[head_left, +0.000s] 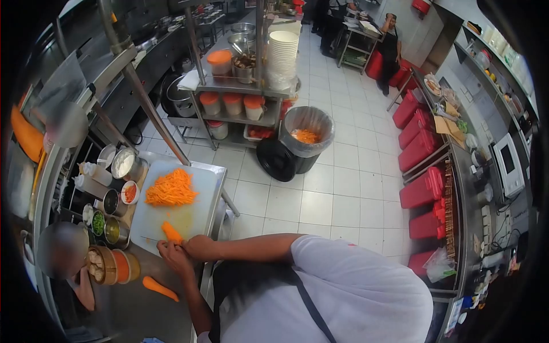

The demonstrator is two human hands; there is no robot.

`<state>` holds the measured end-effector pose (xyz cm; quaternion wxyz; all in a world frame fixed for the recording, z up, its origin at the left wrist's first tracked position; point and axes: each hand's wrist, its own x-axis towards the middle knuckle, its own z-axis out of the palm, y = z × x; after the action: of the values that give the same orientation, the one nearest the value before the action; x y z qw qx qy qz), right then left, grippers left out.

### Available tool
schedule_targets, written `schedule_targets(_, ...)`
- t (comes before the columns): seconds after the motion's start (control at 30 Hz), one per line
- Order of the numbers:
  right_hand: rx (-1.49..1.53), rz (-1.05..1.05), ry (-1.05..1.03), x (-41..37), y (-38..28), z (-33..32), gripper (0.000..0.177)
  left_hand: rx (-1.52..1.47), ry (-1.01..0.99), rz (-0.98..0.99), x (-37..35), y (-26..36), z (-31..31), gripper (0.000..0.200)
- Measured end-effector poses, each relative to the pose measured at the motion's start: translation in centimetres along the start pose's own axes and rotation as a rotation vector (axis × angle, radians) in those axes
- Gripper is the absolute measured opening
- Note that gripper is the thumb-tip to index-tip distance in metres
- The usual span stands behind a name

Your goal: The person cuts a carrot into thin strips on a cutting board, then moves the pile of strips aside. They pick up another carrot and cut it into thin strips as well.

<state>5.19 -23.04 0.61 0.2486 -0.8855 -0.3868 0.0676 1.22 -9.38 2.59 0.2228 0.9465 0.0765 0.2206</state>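
Note:
A peeled carrot (171, 232) lies at the near edge of a white cutting board (147, 217). My left hand (175, 257) is closed at its near end, fingers bent against it. Right beside it, my right hand (200, 248) is closed in a fist; whatever it grips is hidden. Farther up the board sits a heap of shredded carrot (171, 188). Another peeled carrot (160, 288) rests on the steel counter (143, 317) to the left of my hands.
Behind the board stand several containers, including a white-filled pot (123, 164), chopped greens (98, 223) and a bamboo steamer (102, 264). A lined bin (309, 131) with orange scraps stands on the tiled floor. Other people (391, 51) are in the kitchen; red bins (421, 188) line the right side.

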Motion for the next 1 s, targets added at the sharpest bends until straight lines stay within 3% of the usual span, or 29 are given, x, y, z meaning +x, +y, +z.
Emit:
schedule_targets(0.27, 0.101, 0.022, -0.007, -0.1, 0.4, -0.4, 0.025, 0.07, 0.055, 0.027, -0.2, -0.2, 0.6, 0.016)
schedule_targets(0.47, 0.022, 0.005, -0.089, -1.0, -0.3, -3.2, 0.026, 0.119, -0.023, -0.044, 0.2, -0.1, 0.5, 0.016)
schedule_targets(0.57, 0.019, -0.009, -0.113, -1.5, -0.6, -5.0, 0.027, 0.121, -0.05, -0.06, 0.1, -0.7, 0.7, 0.024)
schedule_targets(0.77, 0.08, 0.045, -0.072, -0.5, 0.9, -2.9, 0.032, 0.086, 0.095, -0.18, -0.6, 1.9, -0.9, 0.064)
schedule_targets(0.87, 0.169, 0.113, -0.08, -0.5, 0.9, -2.8, 0.036, -0.023, 0.015, -0.378, -1.2, 2.1, -1.0, 0.072)
schedule_targets(1.0, 0.244, 0.112, -0.088, -0.9, 1.1, -3.4, 0.034, -0.006, -0.062, -0.468, -1.6, 2.8, -1.7, 0.072)
